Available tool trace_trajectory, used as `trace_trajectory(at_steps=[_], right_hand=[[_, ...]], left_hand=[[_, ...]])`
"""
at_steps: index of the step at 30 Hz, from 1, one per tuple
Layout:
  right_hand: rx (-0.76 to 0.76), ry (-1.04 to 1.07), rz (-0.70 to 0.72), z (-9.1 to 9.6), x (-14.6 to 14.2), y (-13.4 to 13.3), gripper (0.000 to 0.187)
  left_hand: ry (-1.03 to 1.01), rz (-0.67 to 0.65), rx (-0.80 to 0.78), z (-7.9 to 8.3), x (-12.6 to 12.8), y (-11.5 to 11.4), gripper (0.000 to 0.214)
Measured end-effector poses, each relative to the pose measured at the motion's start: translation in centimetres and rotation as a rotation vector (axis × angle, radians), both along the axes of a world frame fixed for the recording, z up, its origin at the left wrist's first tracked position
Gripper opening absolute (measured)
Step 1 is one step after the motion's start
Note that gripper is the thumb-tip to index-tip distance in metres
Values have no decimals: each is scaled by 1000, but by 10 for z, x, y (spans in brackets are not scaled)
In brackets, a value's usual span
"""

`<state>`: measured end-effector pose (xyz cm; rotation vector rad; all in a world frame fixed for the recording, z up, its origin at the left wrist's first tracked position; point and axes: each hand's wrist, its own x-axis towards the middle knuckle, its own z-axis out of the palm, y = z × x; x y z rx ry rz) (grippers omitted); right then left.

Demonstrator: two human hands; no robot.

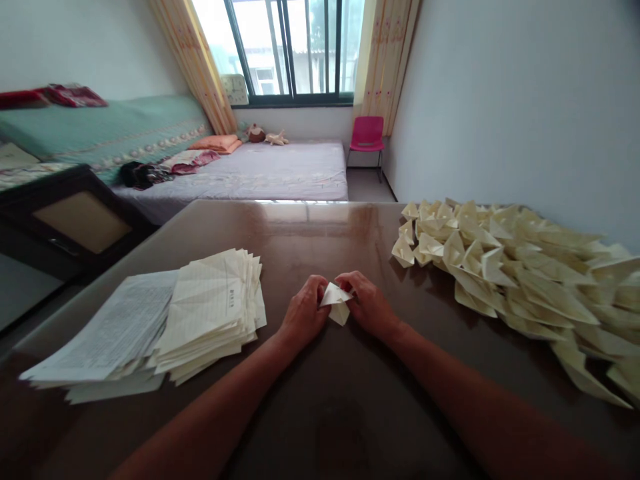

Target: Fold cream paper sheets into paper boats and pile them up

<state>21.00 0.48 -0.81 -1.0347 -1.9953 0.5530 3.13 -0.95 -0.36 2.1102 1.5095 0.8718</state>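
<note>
A small piece of folded cream paper point(339, 304) is held between my two hands above the middle of the brown table. Its upper part forms a pointed triangle, with a narrower flap hanging below. My left hand point(306, 310) grips its left side, fingers curled round the edge. On the right side, my right hand point(369, 301) pinches it the same way. Some fingertips are hidden behind the paper. To the left lies a stack of lined cream sheets point(205, 300); to the right, a big heap of folded paper boats point(490, 260).
Printed sheets point(115, 327) lie left of the lined stack. The glossy table point(320, 413) reflects the window point(295, 53). Beyond its far edge are a bed point(280, 167) and a pink chair point(367, 137). A dark cabinet point(80, 220) stands at the left, a wall at the right.
</note>
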Motion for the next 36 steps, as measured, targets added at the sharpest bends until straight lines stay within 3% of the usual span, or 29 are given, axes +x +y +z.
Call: trace_trajectory(at_steps=[4,8,16,23,26,30,33,36], right_hand=[[-21,-84,-12,-3,12,7,27],[-22,-211,37,-2,27,13,27],[-33,-334,119,3,44,22,21],[-76,-350,156,7,52,25,29],[-77,-347,168,11,53,26,34],[15,-248,15,17,36,16,43],[38,-399,216,13,19,-1,48],[-26,-547,263,4,13,-14,81]], left_hand=[[206,-11,33,3,-1,-2,11],[364,-60,77,8,-5,-7,12],[377,-332,283,2,-14,-1,25],[424,-426,346,-1,-18,5,25],[430,-475,371,-2,-18,6,26],[454,-508,394,-2,-17,5,29],[439,-504,403,-1,-15,4,28],[446,-473,401,0,-14,3,25]])
